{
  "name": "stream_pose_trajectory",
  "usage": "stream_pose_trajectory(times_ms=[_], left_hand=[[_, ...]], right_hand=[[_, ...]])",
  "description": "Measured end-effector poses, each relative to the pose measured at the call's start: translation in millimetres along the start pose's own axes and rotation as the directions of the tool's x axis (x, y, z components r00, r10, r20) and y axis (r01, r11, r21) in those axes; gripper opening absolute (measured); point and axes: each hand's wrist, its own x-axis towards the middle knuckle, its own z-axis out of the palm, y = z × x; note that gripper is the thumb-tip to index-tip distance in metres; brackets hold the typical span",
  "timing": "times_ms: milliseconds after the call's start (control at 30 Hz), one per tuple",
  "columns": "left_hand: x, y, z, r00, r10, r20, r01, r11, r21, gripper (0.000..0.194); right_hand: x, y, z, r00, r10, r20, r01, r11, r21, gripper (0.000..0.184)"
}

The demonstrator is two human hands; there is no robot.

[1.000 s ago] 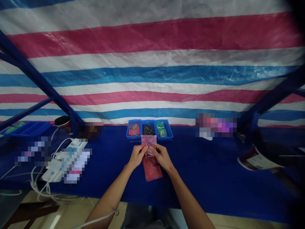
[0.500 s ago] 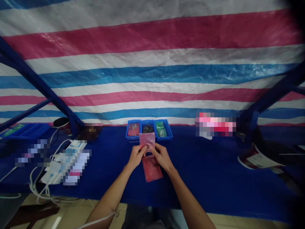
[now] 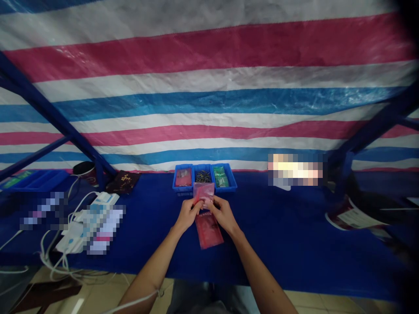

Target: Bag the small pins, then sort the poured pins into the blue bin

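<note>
Pink plastic bag (image 3: 203,193) rising upright | left hand (image 3: 187,216), right hand (image 3: 223,215) pinching its lower edge firmly | red bag (image 3: 208,231) lying just below, mid-counter (image 3: 278,226)

From my remote desk, the striped tarpaulin (image 3: 209,89) reads as woven plastic, creased and faintly glossy (shiny enough to throw glare). The pink bag (image 3: 203,193) and red bag (image 3: 208,230) look like thin, sheeny plastic; the blue tray (image 3: 203,166) is smooth hard plastic, the table cover (image 3: 281,231) matt cloth.
</note>
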Motion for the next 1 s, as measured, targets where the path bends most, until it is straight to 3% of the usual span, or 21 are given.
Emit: stream_pose_trajectory(times_ms=[267, 467, 733, 1000], left_hand=[[0.1, 3.4, 0.7, 0.999, -0.035, 0.033, 0.038, 0.994, -0.1, 0.045], [0.2, 3.8, 1.3, 0.998, -0.069, 0.003, 0.068, 0.981, -0.183, 0.041], [2.4, 0.6, 0.4, 0.998, 0.002, -0.06, -0.012, 0.985, -0.173, 0.032], [1.2, 1.9, 0.2, 0.998, -0.043, -0.036, 0.031, 0.956, -0.293, 0.033]], right_hand=[[-0.4, -5.6, -1.6, 0.998, -0.053, -0.027, 0.05, 0.993, -0.108, 0.036], [-3.0, -2.8, -1.4, 0.989, -0.093, -0.115, 0.059, 0.962, -0.266, 0.036], [-4.1, -1.6, -3.2, 0.996, -0.077, -0.052, 0.044, 0.886, -0.461, 0.04], [-2.1, 2.3, -5.6, 0.997, -0.055, -0.062, 0.027, 0.923, -0.383, 0.045]])
